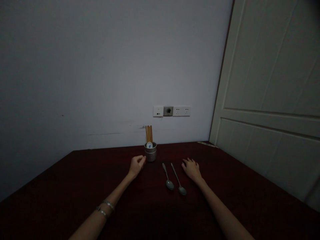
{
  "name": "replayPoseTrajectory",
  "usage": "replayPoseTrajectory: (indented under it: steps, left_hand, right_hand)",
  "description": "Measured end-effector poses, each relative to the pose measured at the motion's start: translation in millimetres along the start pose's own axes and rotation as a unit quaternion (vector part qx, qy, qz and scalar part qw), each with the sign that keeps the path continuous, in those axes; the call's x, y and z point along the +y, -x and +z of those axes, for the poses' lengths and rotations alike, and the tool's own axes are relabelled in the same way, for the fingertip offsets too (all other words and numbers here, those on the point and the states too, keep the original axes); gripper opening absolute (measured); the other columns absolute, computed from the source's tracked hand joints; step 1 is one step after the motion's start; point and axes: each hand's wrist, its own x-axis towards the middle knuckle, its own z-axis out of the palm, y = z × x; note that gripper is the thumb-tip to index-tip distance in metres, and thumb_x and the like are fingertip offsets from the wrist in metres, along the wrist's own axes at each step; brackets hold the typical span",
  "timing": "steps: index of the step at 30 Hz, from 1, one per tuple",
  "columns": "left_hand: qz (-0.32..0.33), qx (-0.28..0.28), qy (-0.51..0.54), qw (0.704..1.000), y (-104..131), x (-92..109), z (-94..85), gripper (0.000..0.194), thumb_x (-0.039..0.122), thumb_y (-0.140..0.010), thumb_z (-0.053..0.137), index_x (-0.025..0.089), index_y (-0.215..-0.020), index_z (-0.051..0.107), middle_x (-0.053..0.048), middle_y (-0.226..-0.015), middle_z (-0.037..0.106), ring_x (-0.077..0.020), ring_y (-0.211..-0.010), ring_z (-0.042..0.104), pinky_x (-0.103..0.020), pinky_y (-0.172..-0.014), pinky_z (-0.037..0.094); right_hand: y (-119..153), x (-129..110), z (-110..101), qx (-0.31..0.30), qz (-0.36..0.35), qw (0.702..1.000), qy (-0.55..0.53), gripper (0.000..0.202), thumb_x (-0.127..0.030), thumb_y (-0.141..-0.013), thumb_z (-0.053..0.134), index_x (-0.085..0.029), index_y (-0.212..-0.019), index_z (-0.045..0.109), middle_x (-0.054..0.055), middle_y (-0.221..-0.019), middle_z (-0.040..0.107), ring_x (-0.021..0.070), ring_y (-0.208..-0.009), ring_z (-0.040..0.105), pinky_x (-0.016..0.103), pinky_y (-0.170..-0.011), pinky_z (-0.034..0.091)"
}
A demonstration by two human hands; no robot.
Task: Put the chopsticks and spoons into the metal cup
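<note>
The person's left hand rested just beside the metal cup, its fingers loosely curled; whether it touched the cup or pinched anything could not be told. The right hand lay palm down with fingers parted, apparently at rest and gripping nothing. Between the hands, the left spoon and the right spoon lay apart on the dark red table, bowls toward the person, which left each handle free. The chopsticks stood gathered because the cup's wall hemmed them in, behind a white piece with a blue mark
</note>
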Motion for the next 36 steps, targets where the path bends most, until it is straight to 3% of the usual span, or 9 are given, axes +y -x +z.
replayPoseTrajectory:
  steps: [3, 5, 9, 14, 17, 21, 32, 36]
  left_hand:
    - [0.049, -0.156, -0.053, 0.985, -2, 25, 9.0, 0.023, 0.032, -0.073, 0.052, 0.016, -0.059, 0.061, 0.000, -0.054, 0.055, -0.0117, -0.053, 0.049, -0.021, -0.053, 0.035]
    - [0.071, -0.222, -0.100, 0.967, -3, 36, 18.1, 0.015, 0.026, -0.070, 0.056, 0.016, -0.070, 0.067, -0.001, -0.063, 0.061, -0.0139, -0.059, 0.053, -0.022, -0.057, 0.038]
    - [0.112, -0.270, -0.221, 0.930, -2, 45, 36.2, 0.020, 0.021, -0.069, 0.057, 0.023, -0.086, 0.068, -0.004, -0.083, 0.064, -0.0188, -0.078, 0.058, -0.024, -0.068, 0.041]
    - [0.193, -0.367, -0.365, 0.833, -4, 48, 50.4, 0.032, 0.019, -0.074, 0.053, 0.025, -0.105, 0.062, -0.005, -0.103, 0.059, -0.0202, -0.093, 0.057, -0.027, -0.075, 0.043]
    - [0.216, -0.390, -0.396, 0.803, -4, 48, 56.6, 0.034, 0.019, -0.075, 0.053, 0.026, -0.107, 0.060, -0.004, -0.105, 0.058, -0.0192, -0.093, 0.058, -0.025, -0.072, 0.044]
    - [0.237, -0.394, -0.411, 0.787, -3, 48, 61.9, 0.034, 0.019, -0.075, 0.054, 0.027, -0.107, 0.061, -0.004, -0.102, 0.057, -0.0190, -0.088, 0.059, -0.025, -0.066, 0.044]
    - [0.291, -0.379, -0.431, 0.765, -2, 50, 60.2, 0.018, 0.019, -0.077, 0.057, 0.026, -0.089, 0.067, -0.001, -0.090, 0.058, -0.0143, -0.075, 0.059, -0.022, -0.061, 0.041]
    - [0.309, -0.374, -0.414, 0.770, 0, 47, 57.3, 0.014, 0.019, -0.077, 0.058, 0.025, -0.085, 0.067, -0.001, -0.089, 0.057, -0.0123, -0.070, 0.058, -0.021, -0.060, 0.040]
  right_hand:
    - [1, -1, -1, 0.005, 0.001, 1.000, -0.002, 0.045, -0.036, -0.085, 0.034, -0.019, -0.121, 0.055, 0.013, -0.131, 0.047, 0.0311, -0.122, 0.036, 0.047, -0.097, 0.026]
    - [1, -1, -1, 0.004, 0.004, 1.000, 0.000, 0.045, -0.036, -0.085, 0.034, -0.019, -0.121, 0.055, 0.013, -0.131, 0.047, 0.0310, -0.122, 0.036, 0.047, -0.097, 0.026]
    - [1, -1, -1, 0.004, 0.004, 1.000, 0.000, 0.045, -0.037, -0.086, 0.033, -0.019, -0.121, 0.054, 0.013, -0.131, 0.047, 0.0309, -0.122, 0.036, 0.047, -0.097, 0.025]
    - [2, -1, -2, 0.006, 0.000, 1.000, -0.001, 0.045, -0.037, -0.086, 0.033, -0.019, -0.121, 0.055, 0.013, -0.130, 0.047, 0.0301, -0.121, 0.036, 0.046, -0.096, 0.024]
    - [2, -1, -1, 0.015, 0.000, 1.000, -0.005, 0.044, -0.037, -0.086, 0.033, -0.019, -0.120, 0.055, 0.013, -0.130, 0.048, 0.0299, -0.121, 0.037, 0.045, -0.096, 0.024]
    - [2, -1, -1, 0.017, 0.000, 1.000, -0.006, 0.044, -0.037, -0.086, 0.033, -0.019, -0.120, 0.055, 0.013, -0.129, 0.048, 0.0296, -0.121, 0.036, 0.045, -0.096, 0.024]
    - [2, -2, -3, 0.015, 0.001, 1.000, -0.004, 0.044, -0.037, -0.085, 0.034, -0.019, -0.119, 0.056, 0.013, -0.129, 0.048, 0.0294, -0.120, 0.037, 0.045, -0.096, 0.025]
    - [2, -2, -3, 0.012, 0.002, 1.000, 0.000, 0.044, -0.036, -0.085, 0.034, -0.019, -0.120, 0.055, 0.013, -0.129, 0.048, 0.0295, -0.121, 0.037, 0.045, -0.096, 0.025]
